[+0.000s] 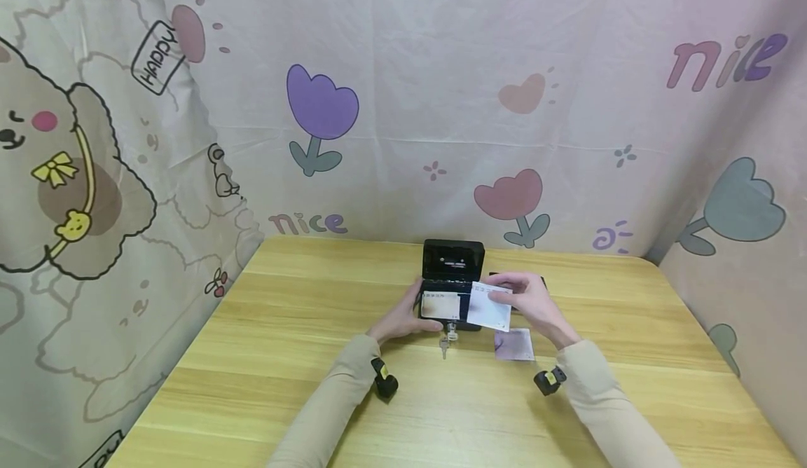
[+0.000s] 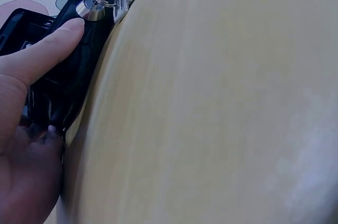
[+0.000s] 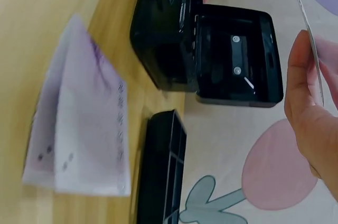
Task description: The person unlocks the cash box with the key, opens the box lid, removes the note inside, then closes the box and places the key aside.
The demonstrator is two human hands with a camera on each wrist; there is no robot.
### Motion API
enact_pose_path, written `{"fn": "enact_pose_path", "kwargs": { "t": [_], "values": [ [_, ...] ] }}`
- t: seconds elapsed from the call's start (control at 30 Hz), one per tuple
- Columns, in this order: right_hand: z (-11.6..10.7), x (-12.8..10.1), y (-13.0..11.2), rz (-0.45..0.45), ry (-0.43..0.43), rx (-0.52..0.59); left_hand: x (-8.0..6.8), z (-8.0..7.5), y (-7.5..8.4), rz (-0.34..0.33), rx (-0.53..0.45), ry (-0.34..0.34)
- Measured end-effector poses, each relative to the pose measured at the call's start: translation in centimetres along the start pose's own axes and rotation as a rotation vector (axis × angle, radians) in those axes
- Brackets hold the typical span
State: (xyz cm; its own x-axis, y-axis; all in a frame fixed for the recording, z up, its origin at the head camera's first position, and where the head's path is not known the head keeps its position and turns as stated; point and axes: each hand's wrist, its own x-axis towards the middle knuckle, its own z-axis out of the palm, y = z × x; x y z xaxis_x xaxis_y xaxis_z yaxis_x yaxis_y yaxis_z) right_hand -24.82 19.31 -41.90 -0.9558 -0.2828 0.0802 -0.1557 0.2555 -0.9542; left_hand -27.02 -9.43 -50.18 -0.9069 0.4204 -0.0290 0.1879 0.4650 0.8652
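Observation:
A black cash box (image 1: pixel 452 326) stands with its lid (image 1: pixel 452 260) raised. A pale printed card (image 1: pixel 440 305) lies inside it. My left hand (image 1: pixel 406 315) grips the box's left side, its thumb (image 2: pixel 63 39) on the front beside the silver lock (image 2: pixel 90 8). Keys on a ring (image 2: pixel 122 3) hang from that lock. Just over the box's right part, my right hand (image 1: pixel 526 300) pinches a second pale printed card (image 1: pixel 487 308), seen edge-on in the right wrist view. A folded purplish paper (image 1: pixel 514 345) rests on the table below my right hand.
A black compartment tray (image 3: pixel 161 171) sits to the right of the box, mostly behind my right hand in the head view. The wooden table (image 1: pixel 302 286) reaches back to a printed cloth (image 1: pixel 403 104). Each wrist wears a small black camera.

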Motion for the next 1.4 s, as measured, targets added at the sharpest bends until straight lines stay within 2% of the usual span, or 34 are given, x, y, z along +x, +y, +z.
{"fn": "enact_pose_path", "kwargs": {
  "t": [0.2, 0.47, 0.7, 0.83, 1.0, 1.23, 1.4],
  "values": [
    [-1.5, -1.1, 0.4, 0.042, -0.004, 0.060, 0.0, 0.0, 0.0, 0.002, -0.005, -0.004],
    [-4.2, -2.6, 1.1, 0.058, -0.044, 0.055, 0.0, 0.0, 0.0, -0.001, 0.008, -0.006],
    [-6.9, -3.3, 2.8, 0.060, -0.100, 0.239, 0.0, 0.0, -0.1, 0.002, 0.009, -0.007],
    [-8.0, -3.7, 3.4, 0.060, -0.107, 0.271, 0.0, 0.0, -0.1, 0.008, 0.009, -0.008],
    [-9.2, -4.3, 4.5, 0.089, -0.108, 0.230, 0.1, 0.0, -0.1, 0.011, 0.013, -0.011],
    [-10.4, -4.8, 5.9, 0.127, -0.105, 0.088, -0.1, -0.1, 0.1, 0.010, 0.012, -0.013],
    [-10.8, -5.0, 6.6, 0.159, -0.104, 0.048, -0.1, -0.2, 0.1, -0.001, 0.016, -0.017]
  ]
}}
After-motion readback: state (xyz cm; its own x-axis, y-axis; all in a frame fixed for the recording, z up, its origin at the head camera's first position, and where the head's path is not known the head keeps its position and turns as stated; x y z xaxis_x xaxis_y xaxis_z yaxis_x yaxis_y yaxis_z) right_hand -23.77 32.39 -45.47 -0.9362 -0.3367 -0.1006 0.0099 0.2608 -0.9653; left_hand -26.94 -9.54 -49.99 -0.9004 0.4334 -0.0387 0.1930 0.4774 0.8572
